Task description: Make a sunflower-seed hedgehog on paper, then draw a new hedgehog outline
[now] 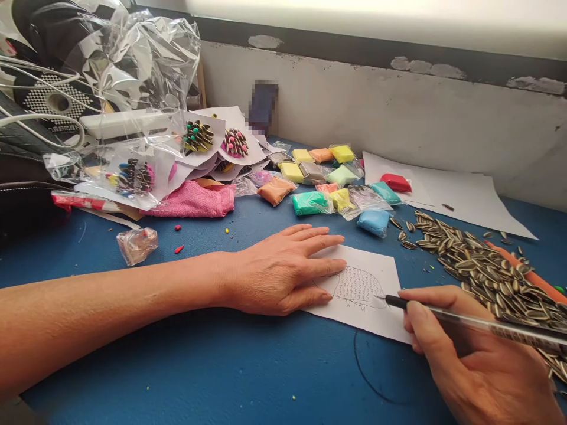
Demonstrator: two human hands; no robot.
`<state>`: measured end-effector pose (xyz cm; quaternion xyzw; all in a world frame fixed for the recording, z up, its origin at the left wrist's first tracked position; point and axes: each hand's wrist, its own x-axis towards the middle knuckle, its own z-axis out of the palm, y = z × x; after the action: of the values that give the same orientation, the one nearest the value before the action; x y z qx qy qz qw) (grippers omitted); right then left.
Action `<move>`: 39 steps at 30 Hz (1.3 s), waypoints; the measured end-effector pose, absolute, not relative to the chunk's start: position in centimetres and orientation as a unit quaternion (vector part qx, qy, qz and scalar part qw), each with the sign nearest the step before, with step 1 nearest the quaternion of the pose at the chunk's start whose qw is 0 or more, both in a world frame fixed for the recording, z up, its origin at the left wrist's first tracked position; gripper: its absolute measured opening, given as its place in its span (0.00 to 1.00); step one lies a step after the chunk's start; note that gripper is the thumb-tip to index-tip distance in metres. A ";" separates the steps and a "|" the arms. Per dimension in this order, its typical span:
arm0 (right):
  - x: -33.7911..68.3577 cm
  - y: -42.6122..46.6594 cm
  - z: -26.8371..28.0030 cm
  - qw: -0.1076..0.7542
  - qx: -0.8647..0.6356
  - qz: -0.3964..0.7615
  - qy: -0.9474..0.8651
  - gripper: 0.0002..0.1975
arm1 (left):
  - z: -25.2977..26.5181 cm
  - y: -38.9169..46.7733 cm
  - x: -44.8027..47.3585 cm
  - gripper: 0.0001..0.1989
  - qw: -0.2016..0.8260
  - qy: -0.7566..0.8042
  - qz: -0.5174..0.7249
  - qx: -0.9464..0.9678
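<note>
A small sheet of white paper (384, 268) lies on the blue tabletop, bearing a line drawing (359, 286) of a rounded animal body with short legs, filled with rows of small marks. Flat across the paper's left part rests my left hand (283, 268), fingers outstretched, covering some of the drawing. My right hand (469, 348) pinches a black pen (460, 321) with a clear barrel. The pen's tip meets the right edge of the drawn body. Just beyond the right hand spreads a heap of striped sunflower seeds (482, 260).
Wrapped clay packets (309, 202) in several colours lie behind the paper. Larger white sheets (469, 192) sit near the wall. An orange stick-like tool (527, 271) lies among the seeds. At left are a pink cloth (195, 199), seed-studded clay pieces (235, 143) and clear plastic wrapping (146, 53).
</note>
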<state>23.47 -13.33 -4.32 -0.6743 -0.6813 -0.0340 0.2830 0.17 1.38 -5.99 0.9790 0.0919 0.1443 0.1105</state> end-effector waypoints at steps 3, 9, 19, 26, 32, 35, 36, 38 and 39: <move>23.6 -13.3 -4.4 0.280 -0.662 -0.042 -0.694 0.06 | -6.0 1.4 0.2 0.25 0.109 0.083 0.150 0.979; 23.6 -13.2 -4.5 0.265 -0.658 -0.055 -0.703 0.05 | -5.9 1.5 0.2 0.26 0.115 0.082 0.141 0.980; 24.0 -13.3 -4.8 0.249 -0.645 -0.086 -0.717 0.05 | -6.2 1.6 0.2 0.25 0.131 0.081 0.136 0.979; 23.7 -13.4 -4.8 0.243 -0.644 -0.095 -0.720 0.04 | -6.0 1.6 0.1 0.26 0.131 0.086 0.113 0.981; 23.7 -13.4 -4.6 0.258 -0.643 -0.090 -0.716 0.04 | -6.1 1.6 0.1 0.26 0.125 0.079 0.134 0.980; 23.7 -13.2 -4.5 0.262 -0.653 -0.081 -0.706 0.04 | -6.2 1.6 0.1 0.25 0.115 0.072 0.148 0.980; 23.6 -13.2 -4.5 0.263 -0.656 -0.077 -0.703 0.05 | -6.2 1.6 0.1 0.25 0.113 0.071 0.151 0.979; 23.6 -13.2 -4.5 0.262 -0.661 -0.072 -0.699 0.06 | -6.2 1.6 0.0 0.25 0.111 0.071 0.153 0.979; 23.6 -13.2 -4.6 0.262 -0.662 -0.073 -0.699 0.06 | -6.2 1.6 0.0 0.25 0.111 0.073 0.153 0.979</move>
<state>23.62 -13.18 -4.55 -0.6618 -0.6985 -0.0726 0.2624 0.02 1.64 -6.21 0.9793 0.0726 0.1533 0.1105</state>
